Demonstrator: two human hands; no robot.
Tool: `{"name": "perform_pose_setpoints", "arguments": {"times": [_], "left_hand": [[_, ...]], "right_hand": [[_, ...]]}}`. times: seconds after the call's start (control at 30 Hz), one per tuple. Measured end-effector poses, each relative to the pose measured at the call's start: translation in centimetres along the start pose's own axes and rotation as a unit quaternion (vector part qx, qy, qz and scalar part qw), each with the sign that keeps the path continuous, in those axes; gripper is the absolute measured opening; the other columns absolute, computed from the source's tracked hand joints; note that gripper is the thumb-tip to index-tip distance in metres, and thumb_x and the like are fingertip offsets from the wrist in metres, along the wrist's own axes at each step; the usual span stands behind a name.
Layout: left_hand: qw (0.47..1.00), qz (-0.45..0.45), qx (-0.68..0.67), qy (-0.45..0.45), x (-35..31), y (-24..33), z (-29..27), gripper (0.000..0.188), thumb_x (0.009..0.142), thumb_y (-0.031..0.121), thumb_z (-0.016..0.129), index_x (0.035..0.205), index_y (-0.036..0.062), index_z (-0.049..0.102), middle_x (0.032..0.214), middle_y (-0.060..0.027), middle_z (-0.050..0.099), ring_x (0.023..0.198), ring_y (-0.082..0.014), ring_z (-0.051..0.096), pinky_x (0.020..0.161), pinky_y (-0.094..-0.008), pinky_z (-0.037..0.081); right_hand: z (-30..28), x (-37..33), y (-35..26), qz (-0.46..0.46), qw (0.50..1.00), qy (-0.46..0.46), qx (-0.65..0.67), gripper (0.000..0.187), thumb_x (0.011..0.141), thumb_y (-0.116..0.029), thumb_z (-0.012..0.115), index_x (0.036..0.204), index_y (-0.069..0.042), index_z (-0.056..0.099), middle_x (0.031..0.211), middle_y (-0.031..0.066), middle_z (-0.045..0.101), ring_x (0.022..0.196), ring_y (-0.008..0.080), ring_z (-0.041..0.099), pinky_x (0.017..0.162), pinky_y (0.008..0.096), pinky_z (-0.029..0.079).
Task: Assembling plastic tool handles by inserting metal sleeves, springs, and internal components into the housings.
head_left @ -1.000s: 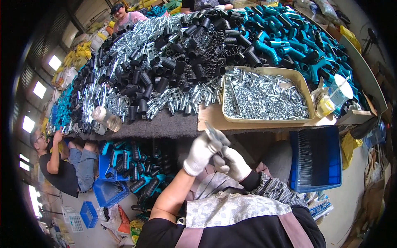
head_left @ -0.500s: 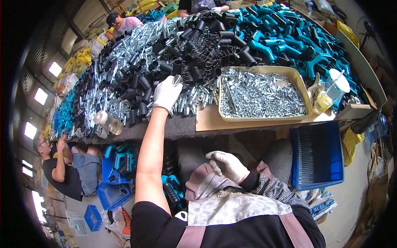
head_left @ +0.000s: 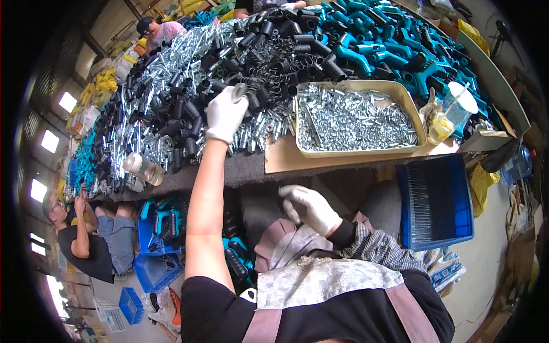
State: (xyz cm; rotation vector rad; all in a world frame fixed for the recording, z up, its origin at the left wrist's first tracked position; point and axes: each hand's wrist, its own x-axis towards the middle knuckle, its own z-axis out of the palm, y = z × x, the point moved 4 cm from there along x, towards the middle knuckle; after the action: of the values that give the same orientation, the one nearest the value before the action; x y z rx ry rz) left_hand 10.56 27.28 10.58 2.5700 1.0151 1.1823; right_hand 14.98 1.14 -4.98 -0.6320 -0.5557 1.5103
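Note:
My left hand (head_left: 226,117), in a white glove, reaches over the heaped worktable with its fingers closed on a short silver metal tube (head_left: 239,91). Around it lie black plastic sleeves (head_left: 184,108), thin dark coil springs (head_left: 266,74) and a pile of shiny metal tubes (head_left: 247,136). My right hand (head_left: 313,210), also white-gloved, hovers above my lap in front of the table edge. Its slightly bent fingers stand apart from the thumb, and I see nothing between them.
A cream tray (head_left: 360,152) full of small metal parts rests on cardboard (head_left: 280,160). Teal handles (head_left: 389,48) are heaped behind it. A clear bottle (head_left: 143,168) lies at the table's edge. Blue crates (head_left: 437,243) stand below. Other people (head_left: 86,240) sit around the table.
My left hand has moved slightly farther over the pile, still holding the metal tube. My right hand has stayed over my lap, its fingers shifting a little. The whole view has tilted slightly.

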Motion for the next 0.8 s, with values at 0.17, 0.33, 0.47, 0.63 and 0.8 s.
{"name": "perform_pose_setpoints", "arguments": {"times": [0.17, 0.33, 0.47, 0.63, 0.8], "left_hand": [[0.994, -0.018, -0.083, -0.074, -3.7, 2.2, 0.8, 0.018, 0.084, 0.023, 0.068, 0.09, 0.0051, 0.067, 0.075, -0.0151, 0.068, 0.069, -0.0263, 0.069, 0.067, -0.036, 0.052], [0.959, -0.146, -0.219, -0.102, -9.2, 0.1, 0.6, 0.021, 0.083, 0.02, 0.072, 0.092, 0.0009, 0.068, 0.075, -0.0094, 0.069, 0.067, -0.0155, 0.063, 0.064, -0.0336, 0.05], [0.841, -0.31, -0.434, -0.086, -14.4, 0.8, -0.3, 0.01, 0.089, 0.013, 0.069, 0.095, 0.005, 0.068, 0.065, 0.0028, 0.058, 0.049, -0.0042, 0.05, 0.045, -0.022, 0.038], [0.868, -0.297, -0.375, -0.136, -16.6, 0.3, -0.9, 0.01, 0.09, 0.011, 0.068, 0.096, 0.0039, 0.065, 0.064, 0.0044, 0.055, 0.046, -0.0027, 0.045, 0.041, -0.021, 0.034], [0.869, -0.308, -0.364, -0.132, -18.0, -0.4, -1.5, 0.009, 0.089, 0.012, 0.068, 0.094, 0.0054, 0.065, 0.062, 0.0054, 0.053, 0.046, -0.0023, 0.044, 0.041, -0.0206, 0.034]], "right_hand": [[-0.9, 2.9, -0.9, -0.066, 0.993, -0.019, 0.098, 0.057, 0.103, -0.035, 0.054, 0.146, -0.004, 0.036, 0.127, 0.0183, 0.059, 0.104, 0.0257, 0.063, 0.09, 0.0389, 0.052], [-0.4, 4.3, -1.2, -0.054, 0.985, -0.042, 0.157, 0.049, 0.105, -0.038, 0.047, 0.148, -0.017, 0.037, 0.146, 0.0206, 0.045, 0.12, 0.0313, 0.056, 0.101, 0.0445, 0.046], [0.0, 4.5, -1.1, -0.047, 0.983, -0.034, 0.172, 0.045, 0.106, -0.042, 0.043, 0.144, -0.018, 0.041, 0.151, 0.0232, 0.039, 0.124, 0.0374, 0.052, 0.104, 0.0479, 0.043], [-0.1, 5.2, -1.3, -0.041, 0.985, -0.048, 0.159, 0.043, 0.105, -0.04, 0.047, 0.138, -0.013, 0.045, 0.148, 0.0236, 0.042, 0.124, 0.0368, 0.053, 0.103, 0.0487, 0.045], [-0.5, 5.2, -1.0, -0.06, 0.989, 0.021, 0.132, 0.038, 0.103, -0.027, 0.056, 0.133, -0.007, 0.048, 0.125, 0.0188, 0.061, 0.102, 0.0284, 0.066, 0.087, 0.0411, 0.056]]}}
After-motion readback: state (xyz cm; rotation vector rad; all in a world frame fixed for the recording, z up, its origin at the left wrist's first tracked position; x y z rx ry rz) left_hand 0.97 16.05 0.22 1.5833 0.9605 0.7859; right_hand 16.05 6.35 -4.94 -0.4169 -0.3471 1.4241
